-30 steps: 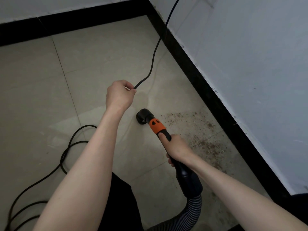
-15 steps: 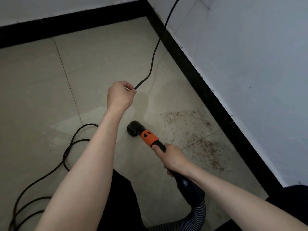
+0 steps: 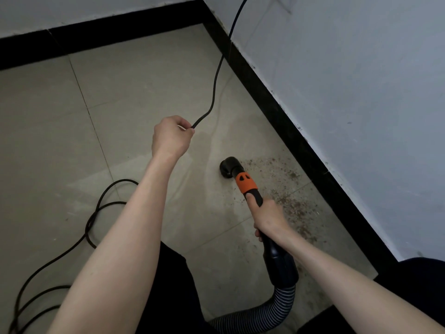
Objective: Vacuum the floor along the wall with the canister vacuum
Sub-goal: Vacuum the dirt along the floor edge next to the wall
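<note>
- Mid-sweep: right hand [image 3: 267, 219] grips the nozzle [image 3: 231, 166] at the dirt patch [image 3: 289, 189].
- Left hand [image 3: 172, 137] pinches the cord [image 3: 216, 75] aloft.
- Next — push rightwards into the debris toward the skirting [image 3: 277, 104].

No readable text — no labels, brands, numbers, signs.

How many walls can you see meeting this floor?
2. The far wall runs along the top; the right wall runs beside the dirt. They meet at the corner.
</note>
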The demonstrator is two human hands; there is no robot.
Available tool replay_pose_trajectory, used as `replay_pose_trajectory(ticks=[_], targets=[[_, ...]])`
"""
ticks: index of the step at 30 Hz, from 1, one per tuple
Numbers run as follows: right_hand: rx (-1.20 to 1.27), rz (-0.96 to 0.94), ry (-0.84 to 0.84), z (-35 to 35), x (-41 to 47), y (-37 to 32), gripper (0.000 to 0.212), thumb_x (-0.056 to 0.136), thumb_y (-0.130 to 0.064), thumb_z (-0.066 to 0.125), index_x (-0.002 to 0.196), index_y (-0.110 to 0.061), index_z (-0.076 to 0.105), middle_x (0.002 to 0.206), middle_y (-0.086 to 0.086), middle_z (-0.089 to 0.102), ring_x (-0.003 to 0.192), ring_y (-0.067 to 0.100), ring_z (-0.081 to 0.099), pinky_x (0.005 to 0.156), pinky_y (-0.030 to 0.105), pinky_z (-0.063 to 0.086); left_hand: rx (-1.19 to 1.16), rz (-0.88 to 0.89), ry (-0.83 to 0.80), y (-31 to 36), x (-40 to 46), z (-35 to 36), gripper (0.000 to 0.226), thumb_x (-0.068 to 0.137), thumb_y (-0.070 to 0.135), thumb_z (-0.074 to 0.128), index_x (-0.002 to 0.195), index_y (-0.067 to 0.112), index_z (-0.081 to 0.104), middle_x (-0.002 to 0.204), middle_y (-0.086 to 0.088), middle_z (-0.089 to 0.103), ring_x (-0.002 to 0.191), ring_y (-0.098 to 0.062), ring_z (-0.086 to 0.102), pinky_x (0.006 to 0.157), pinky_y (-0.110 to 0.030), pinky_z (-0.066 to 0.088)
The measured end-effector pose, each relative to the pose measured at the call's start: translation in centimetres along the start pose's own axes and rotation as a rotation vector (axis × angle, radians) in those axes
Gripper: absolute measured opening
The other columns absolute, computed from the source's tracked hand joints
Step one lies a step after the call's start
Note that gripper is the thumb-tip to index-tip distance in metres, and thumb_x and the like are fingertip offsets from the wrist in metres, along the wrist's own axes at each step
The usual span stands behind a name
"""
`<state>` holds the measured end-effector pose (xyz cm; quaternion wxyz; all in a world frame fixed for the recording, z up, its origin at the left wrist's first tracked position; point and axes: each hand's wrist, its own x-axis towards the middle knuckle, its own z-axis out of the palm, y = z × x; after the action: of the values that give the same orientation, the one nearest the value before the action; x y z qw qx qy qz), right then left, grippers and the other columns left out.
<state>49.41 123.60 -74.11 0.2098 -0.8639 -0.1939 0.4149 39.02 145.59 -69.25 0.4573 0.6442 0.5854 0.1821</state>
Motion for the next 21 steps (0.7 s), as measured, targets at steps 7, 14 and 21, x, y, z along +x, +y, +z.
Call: replay_pose_trajectory(ticks=[7,14,21], targets=[[-0.034,-0.003,-0.171,0.9,-2.3,1.1,0.037,0.098,-0.048,0.044,0.087,-0.014,0.053,0.063,0.006,0.057,0.035,0.015,0.053,0.038,0.024,0.043,0.018,0.012,-0.003,0.3,-0.4,0.2,0.005,0.086,0.014,0.062,0.083,0.017,0.062,0.096,-0.018,0.067,0.091,-0.036,0.066,0.084,-0.045,0.055],[0.022,0.064,-0.001,-0.8,-1.5,1.5,0.042,0.098,-0.05,0.043,0.096,-0.008,0.052,0.07,0.01,0.059,0.043,0.022,0.057,0.045,0.032,0.051,0.021,0.005,-0.012,0.0,-0.4,0.4,0.006,0.086,0.013,0.062,0.082,0.017,0.062,0.088,-0.013,0.064,0.089,-0.036,0.066,0.083,-0.045,0.055],[0.018,0.035,-0.142,0.3,-2.7,2.3,0.037,0.098,-0.047,0.046,0.082,-0.014,0.051,0.055,0.004,0.054,0.032,0.015,0.051,0.035,0.024,0.042,0.011,-0.005,-0.028,0.9,-0.4,1.2,0.003,0.086,0.014,0.061,0.085,0.017,0.062,0.097,-0.015,0.067,0.091,-0.036,0.066,0.084,-0.045,0.055]])
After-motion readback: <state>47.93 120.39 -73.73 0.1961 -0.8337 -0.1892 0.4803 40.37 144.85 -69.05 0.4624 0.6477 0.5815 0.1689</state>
